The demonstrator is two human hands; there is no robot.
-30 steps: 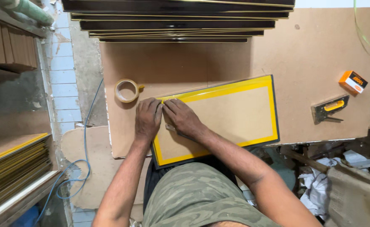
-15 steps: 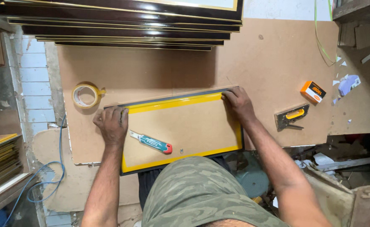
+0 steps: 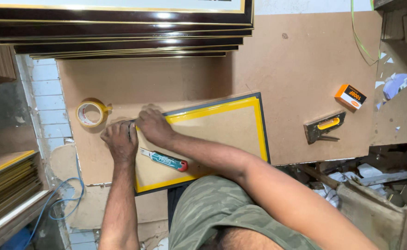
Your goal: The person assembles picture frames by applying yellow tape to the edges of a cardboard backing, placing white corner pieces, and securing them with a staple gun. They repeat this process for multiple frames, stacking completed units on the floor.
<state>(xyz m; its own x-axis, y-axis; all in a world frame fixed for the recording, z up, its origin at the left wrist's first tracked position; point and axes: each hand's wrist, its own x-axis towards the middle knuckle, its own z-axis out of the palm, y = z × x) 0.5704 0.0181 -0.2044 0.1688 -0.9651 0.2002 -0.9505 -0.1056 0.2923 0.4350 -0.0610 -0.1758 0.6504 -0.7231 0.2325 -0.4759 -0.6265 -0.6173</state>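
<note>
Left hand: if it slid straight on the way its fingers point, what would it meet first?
The left hand lies flat on the framed board's left edge, fingers pointing away from the person. Straight ahead is bare brown worktop, then probably the stack of dark frames. The tape roll sits off to the left.

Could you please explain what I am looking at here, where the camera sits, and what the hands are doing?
There is no machine here: a person works with two bare hands, and the single picture comes from a camera worn on their head, looking straight down. The left hand and the right hand press side by side on the left end of a flat board edged with yellow tape, which lies on a brown worktable. Neither hand grips anything. A green utility knife rests on the board beside them. Around it lie a roll of tape, a staple gun and a small orange box. Dark picture frames are stacked at the far edge.
</note>
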